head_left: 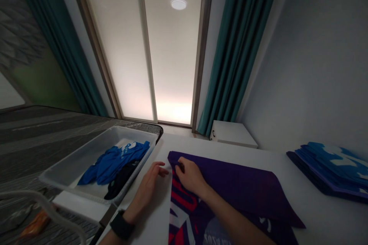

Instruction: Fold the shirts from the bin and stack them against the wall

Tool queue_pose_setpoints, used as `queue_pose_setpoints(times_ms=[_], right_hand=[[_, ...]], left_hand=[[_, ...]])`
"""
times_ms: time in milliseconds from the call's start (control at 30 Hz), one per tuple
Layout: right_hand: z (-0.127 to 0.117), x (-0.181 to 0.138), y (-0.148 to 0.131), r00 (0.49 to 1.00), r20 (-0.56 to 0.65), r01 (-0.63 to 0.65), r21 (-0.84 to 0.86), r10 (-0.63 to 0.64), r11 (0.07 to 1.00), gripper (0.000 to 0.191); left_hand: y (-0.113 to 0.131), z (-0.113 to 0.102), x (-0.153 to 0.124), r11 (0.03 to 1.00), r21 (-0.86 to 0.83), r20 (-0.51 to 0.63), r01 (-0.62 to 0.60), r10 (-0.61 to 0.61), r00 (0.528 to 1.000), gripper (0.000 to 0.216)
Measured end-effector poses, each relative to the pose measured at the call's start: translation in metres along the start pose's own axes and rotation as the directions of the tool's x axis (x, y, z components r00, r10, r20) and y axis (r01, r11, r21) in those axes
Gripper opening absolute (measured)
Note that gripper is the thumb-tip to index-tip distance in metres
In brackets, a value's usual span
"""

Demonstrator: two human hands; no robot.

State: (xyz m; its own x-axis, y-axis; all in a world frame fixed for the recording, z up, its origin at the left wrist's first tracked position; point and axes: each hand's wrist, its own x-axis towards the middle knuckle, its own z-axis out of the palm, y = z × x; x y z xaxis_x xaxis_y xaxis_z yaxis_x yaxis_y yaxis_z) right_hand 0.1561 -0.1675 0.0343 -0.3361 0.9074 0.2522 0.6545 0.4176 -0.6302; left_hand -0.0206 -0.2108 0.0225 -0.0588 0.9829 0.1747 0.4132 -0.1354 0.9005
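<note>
One head-worn camera looks forward and down over a nearby white table (pixel 184 144).

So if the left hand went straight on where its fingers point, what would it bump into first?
Most likely the edge of the purple printed shirt, right by the left hand's fingertips. One view makes height hard to judge, so it might pass just over it.

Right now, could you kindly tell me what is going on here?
A person's right hand is curled on the upper left corner of a purple printed shirt lying on a white table. The left hand is open beside that corner. A translucent plastic bin on the left holds blue and dark garments; a stack of folded garments lies at the right.
</note>
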Motion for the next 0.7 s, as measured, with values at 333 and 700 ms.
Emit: queue_pose_setpoints(times_ms=[333,700], right_hand=[[-0.036,0.019,0.033,0.99,-0.104,-0.029,0.509,0.095,0.86,0.024],[-0.016,0.0,0.007,0.998,-0.007,0.06,0.428,-0.063,0.902,0.003]], left_hand=[[0.01,0.008,0.031,0.996,-0.044,0.033,0.074,-0.073,0.997,0.053],[-0.019,0.027,0.108,0.993,-0.012,0.01,0.115,-0.115,0.993,0.041]])
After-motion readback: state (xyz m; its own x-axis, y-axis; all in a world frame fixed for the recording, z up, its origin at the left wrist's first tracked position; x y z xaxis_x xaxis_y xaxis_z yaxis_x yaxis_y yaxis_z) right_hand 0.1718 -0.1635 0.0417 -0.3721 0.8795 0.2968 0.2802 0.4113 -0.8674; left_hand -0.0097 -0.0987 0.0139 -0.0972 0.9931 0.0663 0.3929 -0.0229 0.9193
